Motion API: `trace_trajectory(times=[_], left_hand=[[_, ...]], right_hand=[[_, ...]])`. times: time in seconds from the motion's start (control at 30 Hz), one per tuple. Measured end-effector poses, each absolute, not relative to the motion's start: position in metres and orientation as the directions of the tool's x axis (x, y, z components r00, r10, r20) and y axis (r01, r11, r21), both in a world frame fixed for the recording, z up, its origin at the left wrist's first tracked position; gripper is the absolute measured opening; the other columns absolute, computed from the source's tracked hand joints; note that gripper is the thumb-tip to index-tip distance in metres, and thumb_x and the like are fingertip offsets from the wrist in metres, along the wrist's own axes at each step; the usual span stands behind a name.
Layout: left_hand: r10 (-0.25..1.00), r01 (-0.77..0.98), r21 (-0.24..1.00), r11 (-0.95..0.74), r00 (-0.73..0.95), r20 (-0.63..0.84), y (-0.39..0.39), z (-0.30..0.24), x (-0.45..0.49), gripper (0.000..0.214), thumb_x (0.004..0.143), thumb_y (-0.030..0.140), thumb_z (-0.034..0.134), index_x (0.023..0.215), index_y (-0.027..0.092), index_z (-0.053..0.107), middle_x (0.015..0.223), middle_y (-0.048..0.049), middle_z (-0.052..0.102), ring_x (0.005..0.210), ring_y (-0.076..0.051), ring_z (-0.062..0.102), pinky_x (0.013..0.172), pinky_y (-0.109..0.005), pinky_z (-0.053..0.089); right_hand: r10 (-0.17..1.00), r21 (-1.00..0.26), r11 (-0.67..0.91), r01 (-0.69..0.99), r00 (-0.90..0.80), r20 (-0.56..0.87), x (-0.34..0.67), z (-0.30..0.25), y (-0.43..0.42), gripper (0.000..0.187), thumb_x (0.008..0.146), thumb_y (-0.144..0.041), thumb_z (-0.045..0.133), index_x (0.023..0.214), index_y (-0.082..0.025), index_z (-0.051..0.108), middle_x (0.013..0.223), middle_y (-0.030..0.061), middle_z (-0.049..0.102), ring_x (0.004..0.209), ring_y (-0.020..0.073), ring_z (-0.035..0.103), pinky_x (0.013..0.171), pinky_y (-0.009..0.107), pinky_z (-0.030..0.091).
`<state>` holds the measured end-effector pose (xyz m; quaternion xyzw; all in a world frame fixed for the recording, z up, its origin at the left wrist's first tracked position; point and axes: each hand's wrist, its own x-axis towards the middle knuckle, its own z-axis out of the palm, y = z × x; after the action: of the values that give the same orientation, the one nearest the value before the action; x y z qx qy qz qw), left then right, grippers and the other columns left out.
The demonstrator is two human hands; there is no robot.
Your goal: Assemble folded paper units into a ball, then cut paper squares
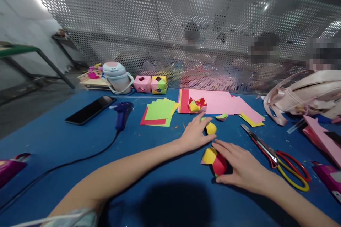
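My left hand [195,133] reaches to the middle of the blue table with its fingers spread, thumb and forefinger on either side of a small yellow folded paper piece [211,128]. Nearer to me, my right hand [239,165] curves around a larger yellow and red folded paper piece [210,156], fingers at its far side and thumb at its near edge. Part of that piece is hidden by the hand. Beyond my hands sit a red, yellow and pink folded paper piece [197,105] and a small green and pink one [221,117].
Coloured paper sheets [162,110] and pink sheets [217,101] lie farther back. At left are a glue gun [122,115] with its cord, a phone [90,110] and a bucket-shaped container [117,78]. Scissors [293,170], a box cutter [262,147] and a bag [309,92] are right.
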<state>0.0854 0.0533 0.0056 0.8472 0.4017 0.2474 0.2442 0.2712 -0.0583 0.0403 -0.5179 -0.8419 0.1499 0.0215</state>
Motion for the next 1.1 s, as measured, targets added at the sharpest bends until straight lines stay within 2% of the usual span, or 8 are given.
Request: trace_trajectory(times=[0.1,0.23,0.4,0.57,0.73,0.83,0.97,1.1], left_hand=[[0.778,0.578,0.554,-0.599,0.584,0.232,0.053,0.004,0.093,0.061,0.080,0.046,0.067,0.135,0.029,0.048,0.156,-0.0123,0.020,0.142,-0.039,0.021,0.106,-0.061,0.033],[0.765,0.593,0.516,-0.618,0.606,0.220,0.056,0.001,0.099,0.052,0.082,0.046,0.065,0.130,0.030,0.054,0.156,-0.0112,0.021,0.142,-0.041,0.021,0.105,-0.062,0.034],[0.739,0.593,0.478,-0.648,0.640,0.209,0.061,-0.001,0.102,0.037,0.082,0.035,0.066,0.117,0.025,0.062,0.151,-0.0123,0.031,0.138,-0.039,0.030,0.102,-0.061,0.039],[0.712,0.560,0.472,-0.681,0.657,0.247,0.068,0.001,0.083,0.032,0.082,0.025,0.060,0.114,0.022,0.062,0.147,-0.0145,0.036,0.136,-0.035,0.034,0.102,-0.055,0.042],[0.633,0.457,0.498,-0.737,0.725,0.272,0.074,0.012,0.042,0.025,0.075,0.014,0.061,0.099,0.019,0.064,0.146,-0.0123,0.039,0.138,-0.030,0.034,0.110,-0.048,0.035],[0.572,0.396,0.518,-0.758,0.786,0.235,0.074,0.023,0.019,0.021,0.075,0.009,0.055,0.093,0.019,0.061,0.144,-0.0126,0.043,0.137,-0.027,0.036,0.110,-0.045,0.036],[0.603,0.411,0.549,-0.728,0.765,0.227,0.069,0.030,0.005,0.027,0.077,0.014,0.056,0.104,0.019,0.059,0.149,-0.0130,0.036,0.139,-0.027,0.034,0.110,-0.047,0.034],[0.660,0.446,0.587,-0.675,0.721,0.211,0.064,0.025,0.014,0.047,0.081,0.026,0.062,0.126,0.021,0.051,0.152,-0.0141,0.032,0.141,-0.029,0.031,0.112,-0.047,0.032]], right_hand=[[0.824,-0.324,0.439,0.838,-0.519,-0.225,0.280,0.050,-0.052,0.086,0.072,-0.054,0.074,0.146,-0.032,0.036,0.155,0.0113,0.031,0.138,0.0360,0.034,0.108,0.054,0.034],[0.777,-0.357,0.481,0.801,-0.578,-0.251,0.276,0.056,-0.039,0.080,0.072,-0.035,0.078,0.143,-0.032,0.042,0.149,0.0097,0.040,0.133,0.0329,0.042,0.107,0.049,0.037],[0.704,-0.388,0.567,0.726,-0.672,-0.229,0.266,0.054,-0.031,0.071,0.073,-0.031,0.076,0.138,-0.035,0.046,0.142,0.0060,0.047,0.127,0.0289,0.048,0.103,0.042,0.041],[0.804,-0.345,0.484,0.804,-0.564,-0.188,0.267,0.047,-0.039,0.064,0.081,-0.036,0.068,0.140,-0.032,0.045,0.139,0.0089,0.051,0.122,0.0297,0.053,0.098,0.043,0.046],[0.828,-0.403,0.418,0.814,-0.524,-0.200,0.279,0.046,-0.041,0.082,0.075,-0.046,0.073,0.146,-0.032,0.036,0.153,0.0093,0.035,0.136,0.0321,0.039,0.106,0.048,0.038],[0.794,-0.448,0.410,0.794,-0.553,-0.252,0.285,0.053,-0.035,0.084,0.071,-0.039,0.077,0.145,-0.032,0.038,0.157,0.0074,0.026,0.141,0.0309,0.029,0.112,0.047,0.032],[0.741,-0.519,0.414,0.748,-0.608,-0.286,0.286,0.059,-0.022,0.086,0.070,-0.029,0.077,0.146,-0.031,0.036,0.158,0.0055,0.021,0.143,0.0281,0.025,0.114,0.044,0.029],[0.703,-0.569,0.455,0.685,-0.669,-0.243,0.283,0.055,-0.014,0.082,0.068,-0.023,0.077,0.142,-0.032,0.043,0.155,0.0039,0.030,0.141,0.0273,0.030,0.113,0.042,0.030]])
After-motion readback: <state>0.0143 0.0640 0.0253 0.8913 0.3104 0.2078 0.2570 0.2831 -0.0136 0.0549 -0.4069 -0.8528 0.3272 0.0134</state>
